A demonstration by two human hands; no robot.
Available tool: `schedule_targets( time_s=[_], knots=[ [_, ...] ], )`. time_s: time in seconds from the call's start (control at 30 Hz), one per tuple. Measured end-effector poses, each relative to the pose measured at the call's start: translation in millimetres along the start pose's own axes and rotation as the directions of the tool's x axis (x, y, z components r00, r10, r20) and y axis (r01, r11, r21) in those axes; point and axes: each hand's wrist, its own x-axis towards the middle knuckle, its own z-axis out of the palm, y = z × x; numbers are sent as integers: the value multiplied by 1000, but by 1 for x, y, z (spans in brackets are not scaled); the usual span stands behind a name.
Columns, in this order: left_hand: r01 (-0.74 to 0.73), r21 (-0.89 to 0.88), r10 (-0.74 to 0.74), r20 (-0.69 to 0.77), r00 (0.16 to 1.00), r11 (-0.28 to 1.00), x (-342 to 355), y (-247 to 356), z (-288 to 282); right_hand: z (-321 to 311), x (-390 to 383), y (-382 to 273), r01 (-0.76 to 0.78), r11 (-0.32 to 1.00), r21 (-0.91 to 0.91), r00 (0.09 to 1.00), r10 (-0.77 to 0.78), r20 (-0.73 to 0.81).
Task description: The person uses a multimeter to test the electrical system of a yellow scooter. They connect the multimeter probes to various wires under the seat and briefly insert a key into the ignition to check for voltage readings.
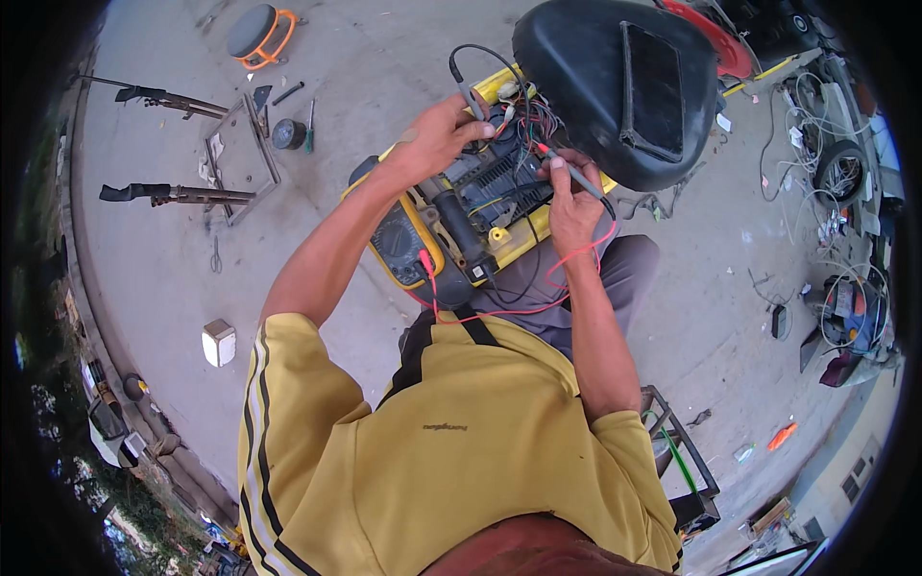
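Observation:
A yellow vehicle body (pixel 523 233) with exposed wiring (pixel 528 115) and black components lies before me. My left hand (pixel 442 139) pinches a dark test probe (pixel 472 101) at the wires' left side. My right hand (pixel 572 197) grips a grey, red-tipped probe (pixel 583 179) pointed into the wires from the right. A yellow multimeter (pixel 399 248) rests at the body's left end, with a red lead plugged in and looping beneath my right forearm. A large black shell (pixel 576 67) with a rectangular dark panel covers the upper right of the body.
An orange-legged stool (pixel 252 43) stands upper left, above a metal frame (pixel 240 192), a round dark cylinder (pixel 288 134) and small tools. A white block (pixel 219 342) lies left. At right are tangled cables (pixel 807 125), a wheel (pixel 837 171) and, lower, another metal frame (pixel 701 470).

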Motion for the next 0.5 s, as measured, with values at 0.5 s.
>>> schedule_targets(
  time_s=[0.5],
  knots=[
    [-24, 54, 28, -73, 997, 998, 10, -11, 6, -1, 1, -1, -32, 999, 8, 999, 32, -10]
  ],
)
